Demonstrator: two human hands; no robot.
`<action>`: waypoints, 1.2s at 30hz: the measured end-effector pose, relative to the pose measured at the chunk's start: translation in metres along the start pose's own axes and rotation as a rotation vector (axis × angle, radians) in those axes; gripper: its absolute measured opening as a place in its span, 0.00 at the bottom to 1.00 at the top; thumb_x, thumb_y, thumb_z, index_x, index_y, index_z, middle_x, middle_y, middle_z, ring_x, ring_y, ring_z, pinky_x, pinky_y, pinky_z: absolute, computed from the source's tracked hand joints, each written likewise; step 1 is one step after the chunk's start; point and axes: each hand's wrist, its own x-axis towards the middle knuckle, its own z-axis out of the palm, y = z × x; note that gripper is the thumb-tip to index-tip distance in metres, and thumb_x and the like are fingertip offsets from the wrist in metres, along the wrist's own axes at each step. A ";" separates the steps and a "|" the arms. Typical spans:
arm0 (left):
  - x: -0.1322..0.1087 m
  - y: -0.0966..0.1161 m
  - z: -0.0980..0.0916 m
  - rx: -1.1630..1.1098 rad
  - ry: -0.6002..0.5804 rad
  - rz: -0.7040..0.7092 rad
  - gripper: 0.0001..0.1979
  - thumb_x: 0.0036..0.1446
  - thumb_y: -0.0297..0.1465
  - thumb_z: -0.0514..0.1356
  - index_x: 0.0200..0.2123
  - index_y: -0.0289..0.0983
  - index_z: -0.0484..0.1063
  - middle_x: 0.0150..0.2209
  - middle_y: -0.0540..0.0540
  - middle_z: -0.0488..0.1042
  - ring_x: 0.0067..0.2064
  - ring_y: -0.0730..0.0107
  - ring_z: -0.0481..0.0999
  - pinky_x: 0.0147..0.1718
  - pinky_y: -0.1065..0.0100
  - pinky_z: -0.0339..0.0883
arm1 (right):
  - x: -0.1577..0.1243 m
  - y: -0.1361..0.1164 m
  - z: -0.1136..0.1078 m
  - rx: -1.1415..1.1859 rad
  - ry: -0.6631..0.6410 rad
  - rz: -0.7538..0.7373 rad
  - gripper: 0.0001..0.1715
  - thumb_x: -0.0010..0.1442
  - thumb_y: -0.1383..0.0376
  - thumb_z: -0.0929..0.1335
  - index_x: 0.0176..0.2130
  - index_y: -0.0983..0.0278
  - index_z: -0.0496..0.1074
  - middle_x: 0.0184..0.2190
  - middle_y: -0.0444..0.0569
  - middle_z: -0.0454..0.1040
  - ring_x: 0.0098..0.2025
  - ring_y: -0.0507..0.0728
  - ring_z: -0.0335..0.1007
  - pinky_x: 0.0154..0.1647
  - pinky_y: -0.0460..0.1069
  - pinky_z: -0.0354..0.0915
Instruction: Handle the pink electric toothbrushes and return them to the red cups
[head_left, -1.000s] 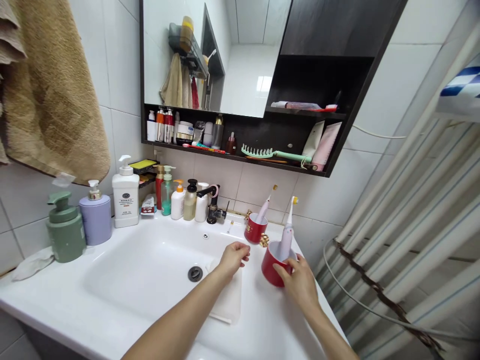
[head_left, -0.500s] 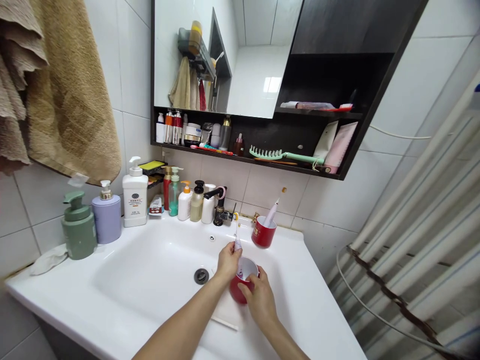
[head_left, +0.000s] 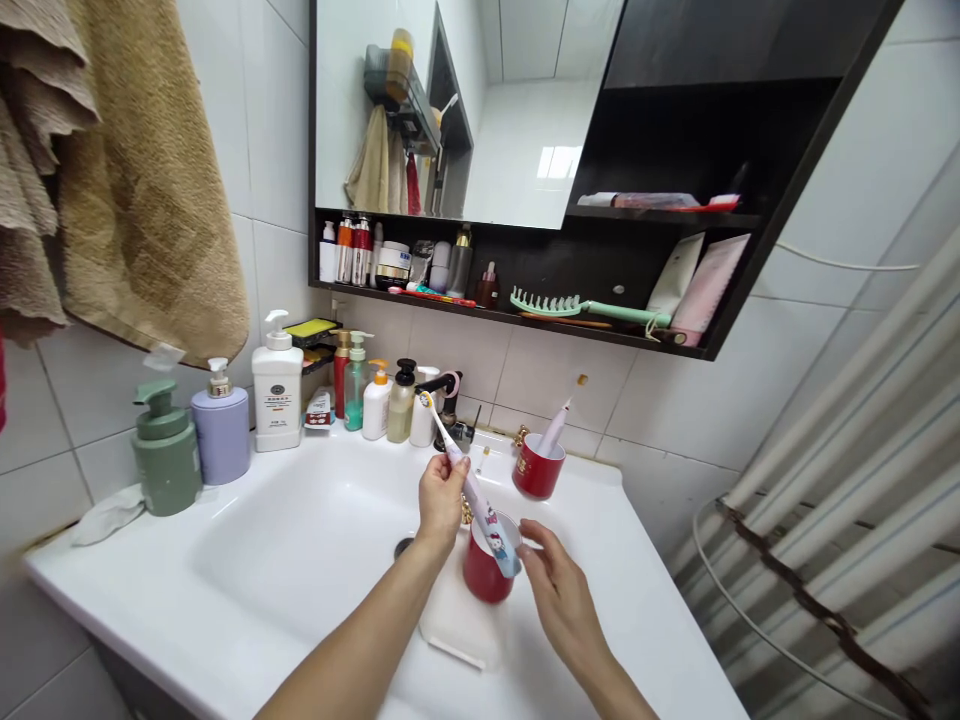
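Pinched in my left hand (head_left: 442,500) is a pale electric toothbrush (head_left: 472,490) with a cartoon print on its handle. It tilts, with the brush head up to the left and the base down to the right, across the front of a red cup (head_left: 487,575). That cup stands on a whitish flat piece (head_left: 465,625) in the sink; part of its opening is hidden behind the handle. Just right of the cup, my right hand (head_left: 559,580) has its fingers apart and holds nothing, fingertips close to the toothbrush's base.
A second red cup (head_left: 538,475) with a pink toothbrush (head_left: 555,430) stands on the sink's back right corner. The black faucet (head_left: 448,410) and several pump bottles (head_left: 277,395) line the back. Above hangs a dark mirror cabinet (head_left: 570,320) holding a green hairbrush (head_left: 592,308).
My left hand has lifted the toothbrush out of the cup and tilted it. My right hand has let go of the cup and moved slightly right.
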 end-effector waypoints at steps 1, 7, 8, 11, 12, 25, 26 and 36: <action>-0.004 -0.003 0.003 -0.007 -0.021 -0.036 0.09 0.37 0.32 0.57 0.23 0.33 0.62 0.20 0.54 0.64 0.21 0.82 0.61 0.23 0.77 0.56 | -0.003 -0.003 -0.002 0.035 -0.045 0.000 0.21 0.49 0.59 0.57 0.44 0.64 0.56 0.39 0.51 0.64 0.35 0.53 0.63 0.33 0.47 0.59; -0.017 -0.017 0.010 -0.040 -0.197 -0.283 0.08 0.40 0.32 0.56 0.24 0.32 0.63 0.18 0.51 0.66 0.19 0.80 0.63 0.20 0.76 0.57 | -0.015 -0.004 0.005 0.241 -0.258 0.182 0.20 0.49 0.58 0.57 0.41 0.65 0.56 0.19 0.39 0.60 0.16 0.47 0.55 0.17 0.43 0.54; -0.016 -0.018 0.009 -0.066 -0.177 -0.323 0.07 0.41 0.32 0.55 0.24 0.32 0.63 0.18 0.51 0.66 0.20 0.79 0.65 0.22 0.75 0.58 | -0.015 -0.004 0.006 0.290 -0.320 0.226 0.18 0.50 0.58 0.56 0.39 0.65 0.56 0.18 0.39 0.58 0.14 0.46 0.52 0.15 0.43 0.52; -0.010 -0.020 0.006 -0.129 -0.098 -0.437 0.04 0.44 0.28 0.52 0.22 0.32 0.61 0.18 0.49 0.67 0.22 0.77 0.68 0.26 0.74 0.60 | -0.015 -0.003 0.004 0.336 -0.420 0.297 0.16 0.51 0.58 0.54 0.36 0.66 0.58 0.16 0.37 0.56 0.12 0.44 0.48 0.13 0.42 0.49; -0.008 -0.020 0.006 -0.139 -0.075 -0.461 0.04 0.45 0.27 0.52 0.22 0.32 0.61 0.18 0.49 0.67 0.22 0.77 0.68 0.26 0.74 0.60 | -0.015 -0.003 0.004 0.315 -0.407 0.288 0.16 0.50 0.59 0.55 0.36 0.66 0.57 0.16 0.38 0.56 0.13 0.44 0.49 0.13 0.42 0.49; 0.002 -0.024 -0.001 -0.186 0.026 -0.457 0.04 0.45 0.26 0.51 0.21 0.32 0.61 0.17 0.50 0.66 0.20 0.77 0.68 0.23 0.74 0.60 | -0.014 -0.005 0.012 0.212 -0.369 0.271 0.17 0.50 0.59 0.55 0.38 0.65 0.57 0.16 0.38 0.54 0.14 0.46 0.49 0.14 0.42 0.50; 0.002 -0.024 0.000 -0.187 0.027 -0.456 0.04 0.45 0.26 0.51 0.21 0.32 0.60 0.17 0.50 0.66 0.19 0.77 0.67 0.23 0.74 0.60 | -0.014 -0.006 0.012 0.217 -0.382 0.296 0.17 0.51 0.59 0.54 0.38 0.65 0.57 0.16 0.38 0.54 0.14 0.46 0.49 0.14 0.42 0.50; 0.000 -0.029 0.001 -0.312 0.021 -0.394 0.07 0.45 0.28 0.51 0.19 0.33 0.58 0.13 0.53 0.61 0.16 0.80 0.63 0.20 0.75 0.58 | -0.017 -0.008 0.016 0.212 -0.365 0.323 0.18 0.50 0.57 0.54 0.39 0.64 0.57 0.15 0.38 0.53 0.13 0.46 0.49 0.13 0.42 0.49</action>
